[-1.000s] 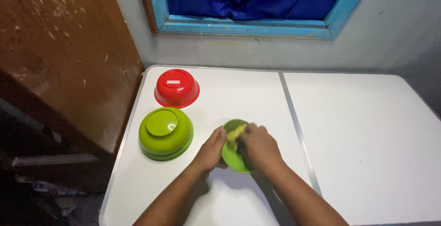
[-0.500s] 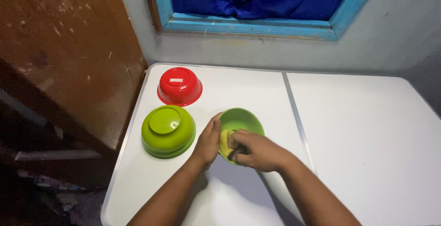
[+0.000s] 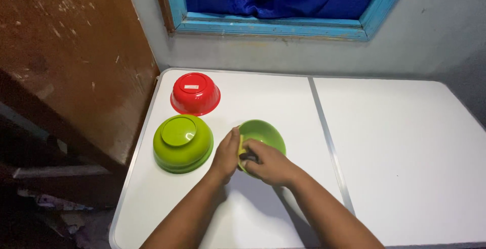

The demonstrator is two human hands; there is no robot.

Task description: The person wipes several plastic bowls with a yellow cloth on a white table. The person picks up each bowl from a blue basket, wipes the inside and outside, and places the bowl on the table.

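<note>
Here the left hand (image 3: pixel 226 154) cups the near-left rim of a small green bowl (image 3: pixel 263 133), fingers curled around its edge. The bowl sits tilted on the white surface (image 3: pixel 400 147), left of the centre seam. The right hand (image 3: pixel 268 162) reaches into the bowl, its grip closed on a yellow sponge (image 3: pixel 241 147) pressed against the inner wall. Just left, a larger green bowl (image 3: pixel 182 143) lies upside down; behind it a red bowl (image 3: pixel 195 94) is also upside down.
</note>
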